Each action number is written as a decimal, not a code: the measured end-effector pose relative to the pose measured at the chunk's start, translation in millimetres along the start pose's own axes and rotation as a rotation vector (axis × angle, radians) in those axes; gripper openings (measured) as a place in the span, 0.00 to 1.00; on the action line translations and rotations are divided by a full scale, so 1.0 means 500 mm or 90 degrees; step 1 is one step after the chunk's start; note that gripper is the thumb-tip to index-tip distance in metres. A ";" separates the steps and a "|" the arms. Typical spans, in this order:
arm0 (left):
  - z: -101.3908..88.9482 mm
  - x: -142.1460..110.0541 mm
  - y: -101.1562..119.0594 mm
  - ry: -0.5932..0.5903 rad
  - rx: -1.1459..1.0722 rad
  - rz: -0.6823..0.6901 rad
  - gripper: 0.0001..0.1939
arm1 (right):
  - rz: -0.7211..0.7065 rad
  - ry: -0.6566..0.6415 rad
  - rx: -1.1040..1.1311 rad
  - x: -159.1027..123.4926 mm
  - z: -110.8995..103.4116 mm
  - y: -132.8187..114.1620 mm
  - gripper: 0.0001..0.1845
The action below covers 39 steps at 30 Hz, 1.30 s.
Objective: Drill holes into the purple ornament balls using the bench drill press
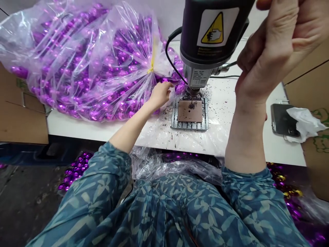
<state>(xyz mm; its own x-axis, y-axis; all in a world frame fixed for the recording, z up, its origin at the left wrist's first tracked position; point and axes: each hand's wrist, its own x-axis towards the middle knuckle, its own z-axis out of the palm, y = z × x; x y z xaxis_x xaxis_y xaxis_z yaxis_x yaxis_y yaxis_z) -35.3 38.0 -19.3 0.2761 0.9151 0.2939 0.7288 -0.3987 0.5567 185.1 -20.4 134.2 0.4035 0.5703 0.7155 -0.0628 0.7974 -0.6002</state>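
Note:
My left hand (161,93) reaches to the loose shiny purple balls (180,88) by the tied mouth of a big clear plastic bag (102,65). Its fingers are slightly bent and apart, with no ball visible in them. At upper right, my right hand (269,51) is wrapped round the feed lever (232,64) of a bench drill press (209,31), most of the lever hidden by the fingers. Below the drill's chuck (193,92), a brown board (190,111) with a small dark hole lies on the slotted metal base (189,127).
Dark shavings are scattered over the white table (216,137) around the base. A black phone (284,120) and a crumpled tissue (305,123) lie at the right. Cardboard boxes (23,116) stand at both sides. Crumpled clear plastic (174,166) hangs at the table's front edge.

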 end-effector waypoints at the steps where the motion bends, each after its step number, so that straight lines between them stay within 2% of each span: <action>1: 0.026 0.042 -0.020 -0.028 0.018 0.027 0.20 | -0.013 -0.002 0.008 -0.001 -0.002 0.002 0.25; 3: 0.076 0.104 -0.046 -0.106 0.021 0.070 0.26 | -0.037 -0.015 0.025 -0.002 -0.008 0.010 0.22; 5: 0.110 0.139 -0.052 -0.153 -0.002 0.075 0.29 | -0.046 -0.027 0.030 -0.003 -0.014 0.016 0.19; 7: 0.122 0.150 -0.048 -0.154 -0.023 0.045 0.28 | -0.050 -0.032 0.036 -0.004 -0.016 0.018 0.17; 9: 0.115 0.144 -0.041 -0.117 -0.038 0.006 0.23 | -0.052 -0.033 0.036 -0.004 -0.016 0.016 0.16; 11: 0.094 0.124 -0.036 -0.047 -0.082 -0.039 0.17 | -0.046 -0.027 0.030 -0.005 -0.014 0.011 0.17; 14: 0.048 0.069 -0.025 0.039 -0.289 -0.138 0.14 | -0.029 -0.020 0.017 -0.006 -0.010 0.004 0.20; 17: 0.002 -0.004 0.002 0.014 -0.552 -0.238 0.20 | -0.024 -0.018 0.012 -0.007 -0.008 0.001 0.21; 19: -0.018 -0.053 0.027 -0.012 -0.679 -0.272 0.23 | -0.016 -0.014 0.008 -0.006 -0.008 0.000 0.21; 21: -0.021 -0.095 0.051 -0.035 -0.769 -0.297 0.25 | -0.010 -0.012 -0.001 -0.004 -0.010 0.002 0.22; 23: -0.006 -0.127 0.068 -0.057 -0.824 -0.324 0.27 | -0.004 -0.017 -0.015 -0.002 -0.012 0.005 0.22; 27: 0.050 -0.157 0.062 -0.074 -0.822 -0.330 0.25 | 0.003 -0.023 -0.007 0.003 -0.015 0.013 0.22; 32: 0.115 -0.149 0.022 -0.037 -0.638 -0.184 0.29 | -0.011 -0.022 0.002 -0.001 -0.012 0.020 0.26; 35: 0.141 -0.137 0.013 0.013 -0.548 -0.135 0.29 | -0.026 -0.028 0.008 -0.004 -0.010 0.019 0.27; 39: 0.160 -0.129 0.021 0.029 -0.534 -0.133 0.32 | -0.037 -0.038 0.022 -0.007 -0.009 0.011 0.29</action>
<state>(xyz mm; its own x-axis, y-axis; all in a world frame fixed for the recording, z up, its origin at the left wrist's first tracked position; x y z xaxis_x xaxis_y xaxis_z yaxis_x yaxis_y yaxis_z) 4.7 -20.2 -94.6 0.1500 0.9783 0.1429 0.0540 -0.1525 0.9868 187.1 -18.7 126.7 0.3526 0.5328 0.7693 -0.0722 0.8351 -0.5453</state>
